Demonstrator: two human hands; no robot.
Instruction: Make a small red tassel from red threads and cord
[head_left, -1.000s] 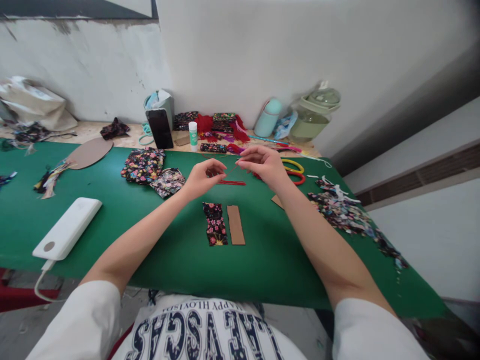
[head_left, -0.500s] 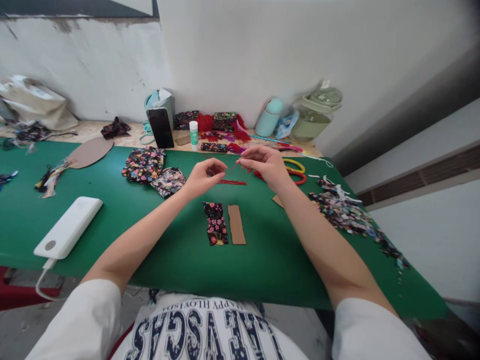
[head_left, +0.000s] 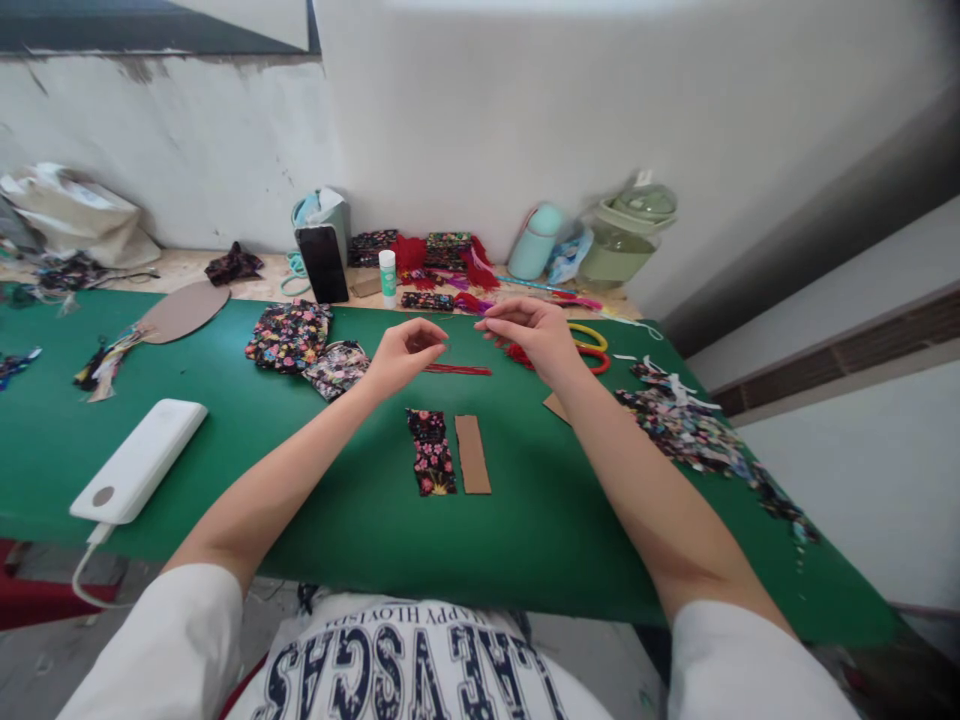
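Note:
My left hand hovers over the green table, its thumb and fingertips brought close together in a loose pinch. Facing it across a small gap, my right hand also pinches with thumb and forefinger. Whatever sits between the fingertips of either hand is too fine to make out. Red threads lie straight on the table just below the gap. Nearer me, a strip of black floral fabric rests beside a brown cardboard strip. Red and yellow scissor handles show just right of my right hand.
Folded floral fabric and a white power bank are on the left. Fabric scraps are heaped on the right. Along the back stand a phone, a glue stick, a blue bottle and a green jug.
My hands have moved slightly apart, widening the gap between the fingertips. A thin line faintly visible between them before no longer shows. The view has tilted up slightly.

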